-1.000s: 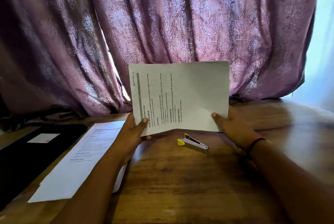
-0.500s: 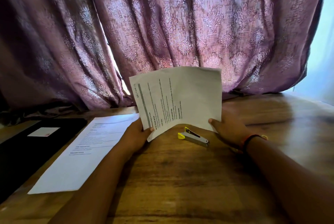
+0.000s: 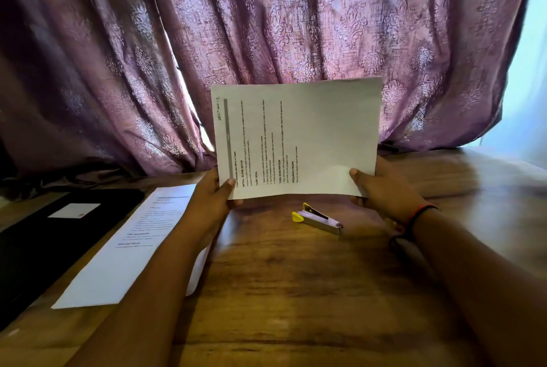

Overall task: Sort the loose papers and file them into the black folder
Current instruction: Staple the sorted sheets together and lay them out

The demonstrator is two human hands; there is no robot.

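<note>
Head view: a brown wooden worktop [image 3: 281, 292] runs back to a purple patterned curtain [image 3: 266, 26], with pale daylight at the far right. The left hand [image 3: 211, 201] and right hand [image 3: 381, 189] each pinch a lower corner of one printed sheet [image 3: 296, 139], held upright above the worktop with its text running sideways. One more paper [image 3: 127, 248] lies flat at left, right beside the one black folder [image 3: 44, 242], which bears one white label [image 3: 74, 210]. One stapler [image 3: 318, 218] lies on the worktop between the hands.
</note>
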